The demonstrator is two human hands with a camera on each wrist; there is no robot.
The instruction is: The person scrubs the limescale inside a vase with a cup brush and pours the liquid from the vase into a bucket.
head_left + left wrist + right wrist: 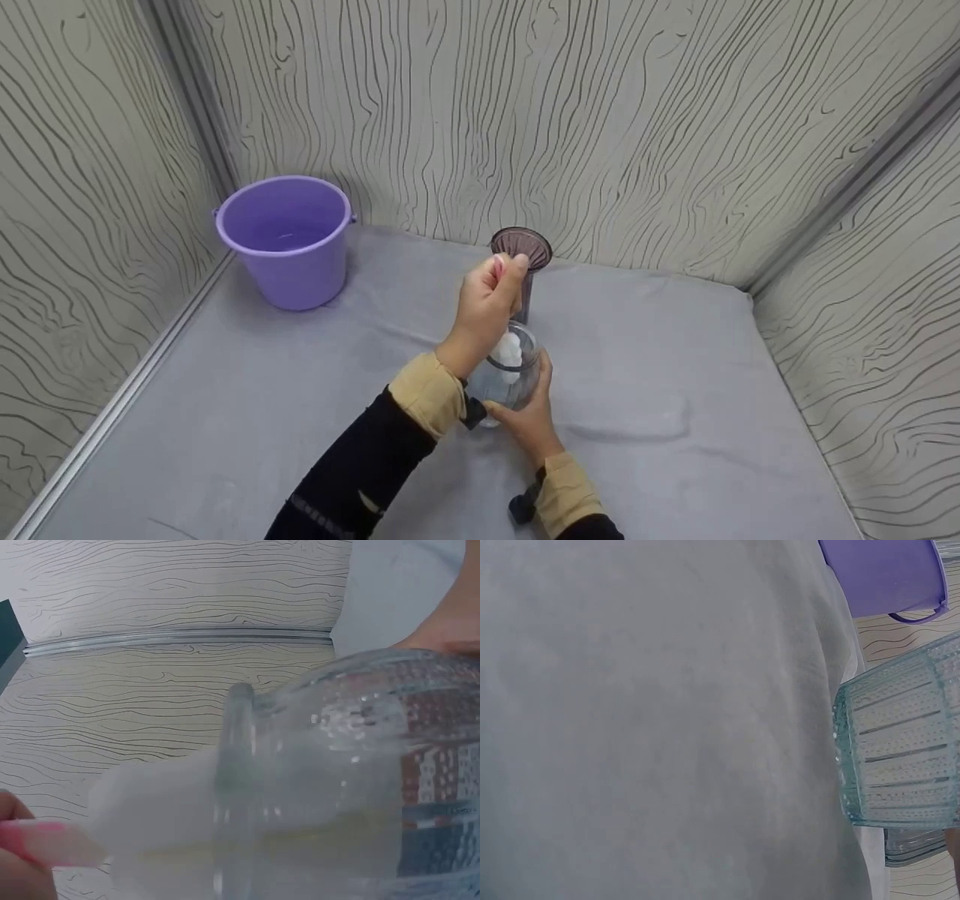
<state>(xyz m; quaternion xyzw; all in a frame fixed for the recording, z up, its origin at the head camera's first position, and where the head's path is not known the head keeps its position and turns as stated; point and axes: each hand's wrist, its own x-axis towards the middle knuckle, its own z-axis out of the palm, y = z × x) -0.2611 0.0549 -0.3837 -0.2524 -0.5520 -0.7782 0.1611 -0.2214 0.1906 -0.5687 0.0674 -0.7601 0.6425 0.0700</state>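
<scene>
My left hand grips the pink-and-white handle of a bottle brush. The brush's soft white head passes through the mouth of a clear glass jar and is partly inside. My right hand holds that jar from the right and below, thumb and fingers around its side. In the left wrist view the jar lies sideways across the picture, its thick rim around the white head. The right wrist view shows the textured glass wall of the jar; most of my right hand is hidden there.
Just behind the hands stands a tall purple glass vase with a flared, ribbed mouth. A purple bucket sits at the back left, near the wood-patterned walls. Grey cloth with shallow folds covers the table.
</scene>
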